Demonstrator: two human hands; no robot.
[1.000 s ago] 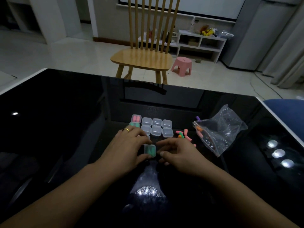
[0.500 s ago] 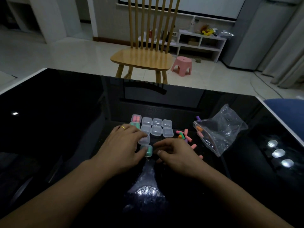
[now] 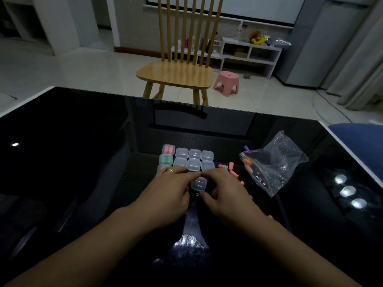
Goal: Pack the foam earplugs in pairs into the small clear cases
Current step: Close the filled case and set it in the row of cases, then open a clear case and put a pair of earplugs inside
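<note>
Clear plastic, the small case [image 3: 199, 183] sits between your two hands on the black glossy table [image 3: 83, 152], just in front of the block of other cases. Your left hand [image 3: 165, 195] curls its fingers over the case's left and far edge, a gold ring [image 3: 170, 171] on one finger; your right hand [image 3: 226, 195] pinches it from the right and near side with thumb and fingers bent round it. You cannot tell from here whether anything lies inside it.

Just beyond stands the grid of empty clear cases [image 3: 194, 160], lids down, touching one another. At its left end one case holds pink earplugs [image 3: 168, 150] and the next, nearer you, holds green earplugs [image 3: 165, 159]. Loose earplugs [image 3: 230, 168] lie scattered just right of your right hand, partly hidden by it. Further right a crumpled clear bag [image 3: 273, 162] holds a few more, with a purple one [image 3: 246, 148] at its mouth.

Past the table edge stands a wooden chair [image 3: 176, 73] and a pink stool [image 3: 226, 82].
</note>
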